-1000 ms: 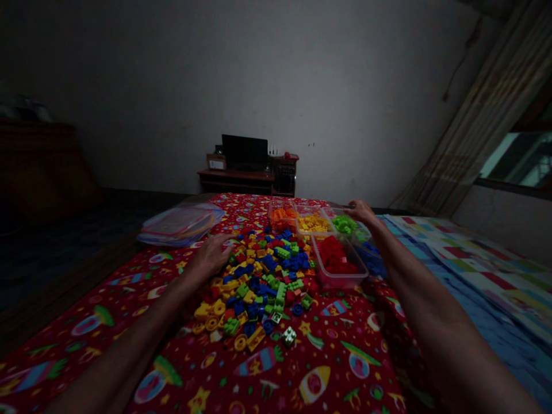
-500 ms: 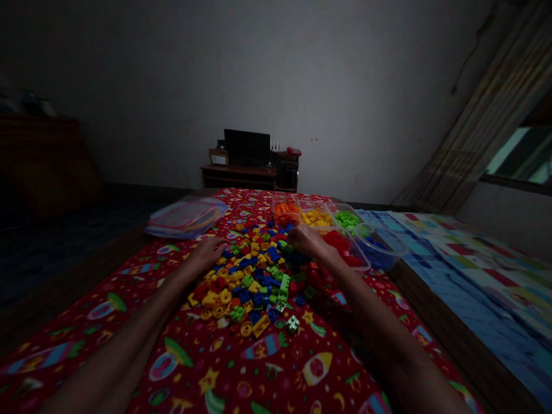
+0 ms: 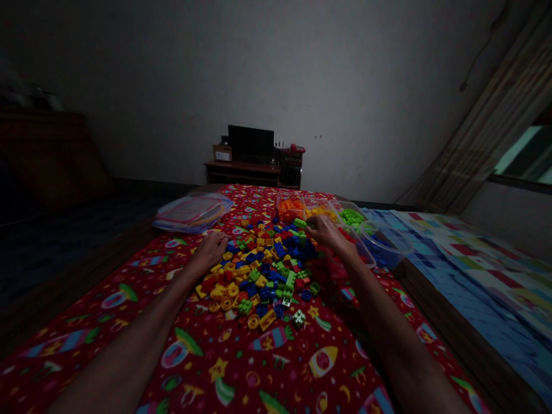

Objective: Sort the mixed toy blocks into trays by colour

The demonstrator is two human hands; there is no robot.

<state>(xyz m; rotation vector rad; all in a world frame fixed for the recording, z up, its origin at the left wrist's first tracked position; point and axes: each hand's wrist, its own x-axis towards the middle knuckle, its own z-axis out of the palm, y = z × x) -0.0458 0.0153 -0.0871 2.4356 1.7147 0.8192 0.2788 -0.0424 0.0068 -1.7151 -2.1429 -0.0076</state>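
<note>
A heap of small toy bricks point(image 3: 263, 270) in red, yellow, blue, green and orange lies on a red patterned cloth point(image 3: 276, 368). My left hand point(image 3: 211, 248) rests on the heap's left edge, fingers curled down onto the bricks. My right hand point(image 3: 324, 230) is at the heap's far right, pinching a green brick point(image 3: 300, 223) just above the pile. Behind it stand clear tubs: orange bricks point(image 3: 290, 208), yellow bricks point(image 3: 321, 211), green bricks point(image 3: 352, 217), red bricks point(image 3: 351, 238) partly hidden by my hand, and blue bricks point(image 3: 383, 244).
A stack of clear lids point(image 3: 192, 211) lies at the cloth's far left. The cloth's right edge drops to a wooden rim point(image 3: 452, 333) and a blue patterned mat point(image 3: 478, 270). A low cabinet with a dark screen point(image 3: 250, 145) stands against the far wall.
My right hand came back from the green tub to the heap and now pinches a green brick. My left hand has stayed on the heap's left edge.
</note>
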